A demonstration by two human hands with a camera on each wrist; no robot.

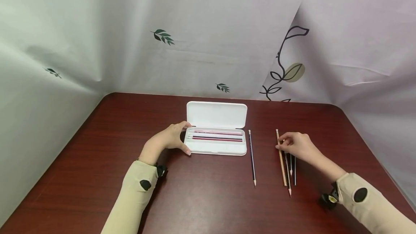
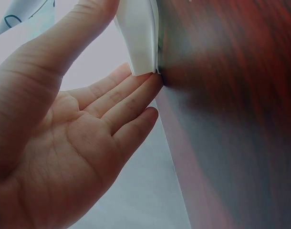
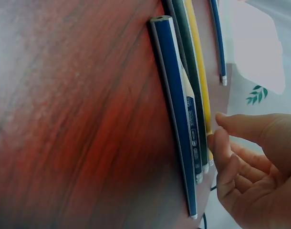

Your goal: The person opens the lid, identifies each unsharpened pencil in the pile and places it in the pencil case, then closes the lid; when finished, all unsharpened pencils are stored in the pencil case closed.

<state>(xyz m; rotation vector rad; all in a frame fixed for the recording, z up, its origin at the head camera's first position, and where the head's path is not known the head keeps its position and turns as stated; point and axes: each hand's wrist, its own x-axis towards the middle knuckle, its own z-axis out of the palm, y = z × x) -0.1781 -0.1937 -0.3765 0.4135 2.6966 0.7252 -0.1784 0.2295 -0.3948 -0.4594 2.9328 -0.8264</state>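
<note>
A white pencil case (image 1: 217,148) lies with its lid raised, several striped pencils (image 1: 216,138) inside. My left hand (image 1: 169,137) holds its left end, thumb at the front corner and fingers at the back; in the left wrist view the fingers touch the case's end (image 2: 143,47). My right hand (image 1: 299,145) pinches a yellow pencil (image 1: 282,167) near its eraser end, thumb and index finger at the shaft. Beside and partly under that hand lie dark pencils, among them a blue one (image 3: 169,62) and a green one (image 3: 195,71).
A single dark blue pencil (image 1: 252,160) lies on the table between the case and the bunch of pencils. The dark red wooden table (image 1: 208,194) backs onto a pale hanging cloth (image 1: 195,53) with leaf prints.
</note>
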